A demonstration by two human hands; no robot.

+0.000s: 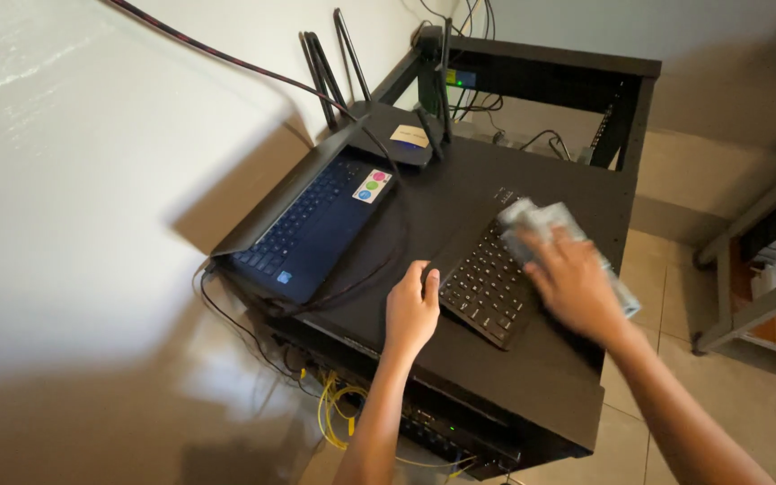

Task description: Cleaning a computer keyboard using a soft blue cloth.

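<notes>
A black keyboard (482, 286) lies on top of a black equipment cabinet (460, 193). My right hand (575, 286) presses a crumpled grey-white cloth (542, 220) onto the keyboard's far right part; the hand is blurred. At the keyboard's near left edge rests my left hand (412, 310), fingers curled on the corner as it steadies the board. Left of my hands sits an open dark blue laptop (316, 224) with coloured stickers, its screen leaning toward the wall.
A black router (401, 135) with tall antennas stands behind the laptop. A dark cable (365, 274) loops between laptop and keyboard. Yellow cables (339, 413) hang below the cabinet's front. A black frame rack (550, 76) stands behind, a metal shelf (765, 260) at right on tiled floor.
</notes>
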